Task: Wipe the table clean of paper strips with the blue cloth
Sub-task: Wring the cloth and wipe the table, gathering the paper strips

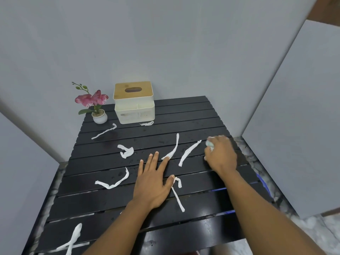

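Note:
Several white paper strips lie scattered on the black slatted table (193, 115), among them one at the far left (104, 132), a crumpled one (126, 151) and two long ones (173, 148) (189, 151) in the middle. My right hand (220, 155) presses down near the table's right edge, closed around a bunched pale blue cloth (209, 144) that shows only at the fingers. My left hand (152, 179) lies flat on the table's middle, fingers spread, its thumb touching a strip (177, 196).
A white tissue box with a wooden lid (134, 102) and a small potted pink orchid (97, 107) stand at the table's far left. Grey wall panels enclose the back and both sides. Something blue (265, 184) shows under the table's right edge.

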Demonstrator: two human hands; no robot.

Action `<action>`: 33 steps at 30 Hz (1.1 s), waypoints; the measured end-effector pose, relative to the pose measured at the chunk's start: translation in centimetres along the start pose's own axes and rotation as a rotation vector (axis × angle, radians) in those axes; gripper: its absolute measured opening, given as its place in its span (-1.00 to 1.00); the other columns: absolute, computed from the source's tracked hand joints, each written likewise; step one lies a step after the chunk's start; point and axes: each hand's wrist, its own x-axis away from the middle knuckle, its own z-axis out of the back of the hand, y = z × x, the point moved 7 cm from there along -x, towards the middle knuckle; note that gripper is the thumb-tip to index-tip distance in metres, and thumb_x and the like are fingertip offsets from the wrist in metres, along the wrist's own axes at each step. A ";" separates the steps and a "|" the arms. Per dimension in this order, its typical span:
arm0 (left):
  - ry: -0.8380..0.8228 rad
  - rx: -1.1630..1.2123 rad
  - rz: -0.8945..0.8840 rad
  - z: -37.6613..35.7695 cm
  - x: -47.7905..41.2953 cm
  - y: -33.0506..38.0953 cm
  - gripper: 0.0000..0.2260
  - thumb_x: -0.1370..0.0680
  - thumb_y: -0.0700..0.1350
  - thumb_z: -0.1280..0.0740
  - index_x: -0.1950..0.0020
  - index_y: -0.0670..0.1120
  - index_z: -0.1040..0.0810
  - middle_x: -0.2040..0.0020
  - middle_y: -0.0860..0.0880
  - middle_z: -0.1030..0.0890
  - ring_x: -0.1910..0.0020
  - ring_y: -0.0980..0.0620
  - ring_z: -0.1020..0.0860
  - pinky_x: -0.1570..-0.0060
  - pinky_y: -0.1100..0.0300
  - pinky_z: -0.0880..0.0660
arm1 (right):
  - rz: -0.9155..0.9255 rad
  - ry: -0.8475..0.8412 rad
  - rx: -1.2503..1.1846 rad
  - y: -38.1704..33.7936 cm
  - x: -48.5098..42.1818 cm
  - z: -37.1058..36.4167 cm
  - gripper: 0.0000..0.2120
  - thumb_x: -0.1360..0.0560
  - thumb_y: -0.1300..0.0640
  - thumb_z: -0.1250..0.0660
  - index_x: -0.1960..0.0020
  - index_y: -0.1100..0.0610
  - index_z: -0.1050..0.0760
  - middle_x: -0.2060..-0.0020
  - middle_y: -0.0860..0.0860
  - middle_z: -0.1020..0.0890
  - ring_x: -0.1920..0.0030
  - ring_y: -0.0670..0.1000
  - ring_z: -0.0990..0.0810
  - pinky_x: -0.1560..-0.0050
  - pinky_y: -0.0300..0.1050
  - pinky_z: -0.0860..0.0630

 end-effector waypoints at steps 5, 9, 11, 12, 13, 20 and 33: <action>0.026 0.074 -0.019 1.2 -2.0 -0.7 -0.38 -0.55 0.24 -0.03 -0.55 0.16 0.12 -0.58 0.08 0.08 -0.55 0.06 0.10 -0.48 0.04 0.21 | 0.493 -0.227 -0.102 -7.2 6.2 -2.9 -0.64 -0.49 0.00 -0.20 -0.27 -0.09 -0.49 -0.30 -0.14 -0.49 -0.42 -0.07 -0.28 -0.43 -0.20 -0.18; 0.044 0.019 -0.101 2.6 -5.4 -3.2 -0.45 -0.60 0.13 -0.07 -0.56 0.13 0.04 -0.59 0.03 0.01 -0.55 0.03 0.05 -0.47 0.10 0.22 | 0.461 -0.208 -0.162 -3.8 7.3 -1.7 -0.60 -0.46 0.05 -0.23 -0.28 -0.15 -0.49 -0.31 -0.21 -0.46 -0.43 -0.14 -0.26 -0.41 -0.23 -0.18; 0.027 -0.015 -0.101 2.7 -7.1 -4.7 -0.46 -0.60 0.17 -0.06 -0.56 0.13 0.00 -0.59 0.02 0.01 -0.55 0.00 0.06 -0.49 0.08 0.19 | 0.261 -0.114 -0.145 0.0 4.4 -0.6 -0.58 -0.46 0.13 -0.29 -0.29 -0.13 -0.50 -0.32 -0.16 -0.45 -0.41 -0.10 -0.29 -0.36 -0.20 -0.22; 0.010 -0.042 -0.103 2.4 -7.8 -5.1 -0.45 -0.60 0.20 -0.04 -0.56 0.13 -0.01 -0.59 0.01 0.02 -0.55 0.00 0.07 -0.49 0.06 0.19 | 0.153 -0.062 -0.122 2.0 2.5 -0.1 -0.58 -0.45 0.17 -0.31 -0.28 -0.07 -0.52 -0.31 -0.07 -0.48 -0.38 -0.04 -0.34 -0.30 -0.17 -0.27; -0.005 -0.073 -0.105 2.0 -8.2 -5.3 -0.45 -0.59 0.23 -0.01 -0.55 0.15 -0.01 -0.59 0.01 0.03 -0.55 0.00 0.09 -0.50 0.05 0.20 | 0.057 -0.017 -0.099 3.6 0.6 0.4 -0.60 -0.44 0.20 -0.31 -0.26 -0.02 -0.54 -0.28 0.00 -0.51 -0.33 0.02 -0.39 -0.25 -0.12 -0.32; 0.033 -0.085 -0.098 1.2 -8.6 -5.9 -0.41 -0.51 0.33 0.13 -0.52 0.20 -0.11 -0.58 0.02 -0.03 -0.55 0.01 0.04 -0.50 0.04 0.16 | 0.051 -0.032 0.007 -0.8 -6.7 -2.5 -0.66 -0.45 0.16 -0.25 -0.21 0.11 -0.54 -0.20 0.06 -0.56 -0.27 0.10 -0.39 -0.21 -0.02 -0.37; 0.043 -0.059 -0.103 1.2 -8.7 -6.1 -0.45 -0.54 0.30 0.11 -0.51 0.20 -0.13 -0.58 0.03 -0.03 -0.55 0.03 0.05 -0.50 0.06 0.17 | 0.191 -0.128 -0.208 -0.6 -0.3 -0.9 -0.58 -0.42 0.18 -0.31 -0.21 -0.18 -0.55 -0.29 -0.16 -0.49 -0.35 -0.14 -0.36 -0.29 -0.22 -0.31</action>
